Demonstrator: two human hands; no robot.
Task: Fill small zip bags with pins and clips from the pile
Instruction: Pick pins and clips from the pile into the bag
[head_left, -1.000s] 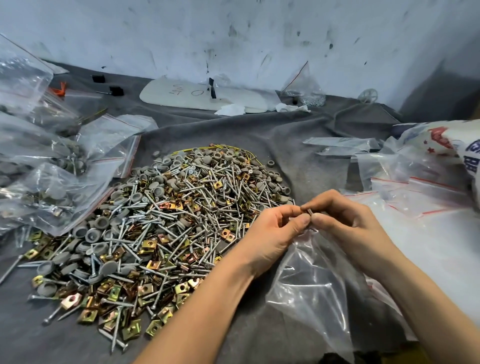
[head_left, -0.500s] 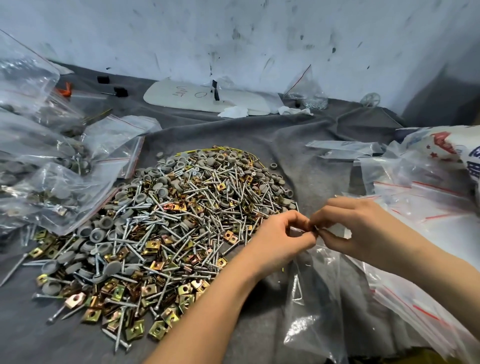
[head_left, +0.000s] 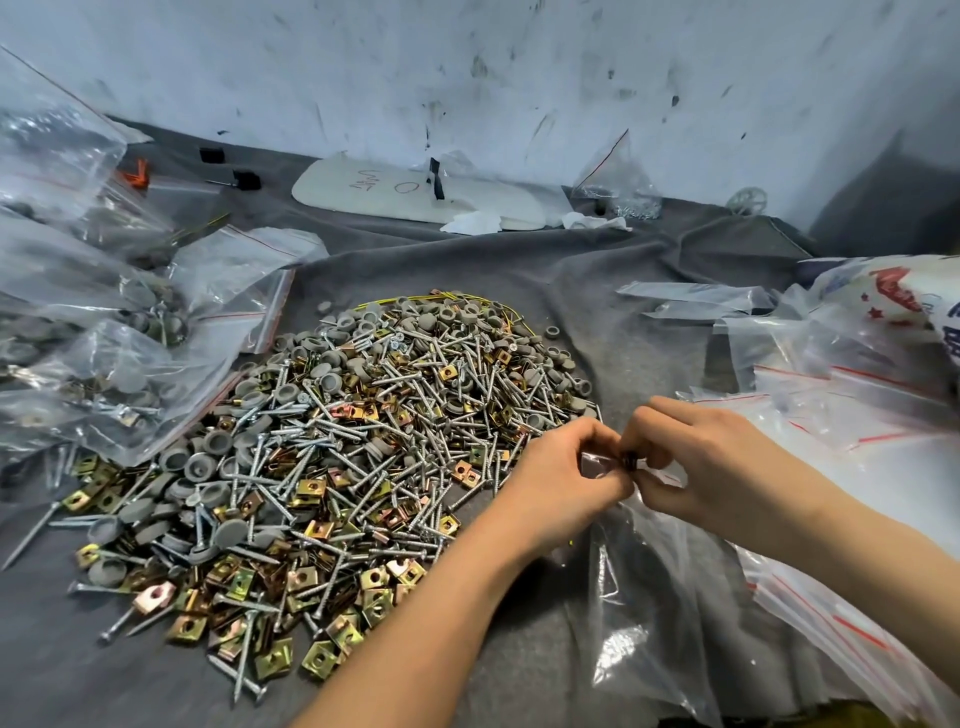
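Grey cloth; screw-filled bags left, empty zip bag right

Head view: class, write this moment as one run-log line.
left hand: pinches zip bag mouth | right hand: pinches same mouth | pile: left of hands

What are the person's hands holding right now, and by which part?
The left hand and the right hand both pinch a clear zip bag at its top edge, by the mouth; the rest hangs below.
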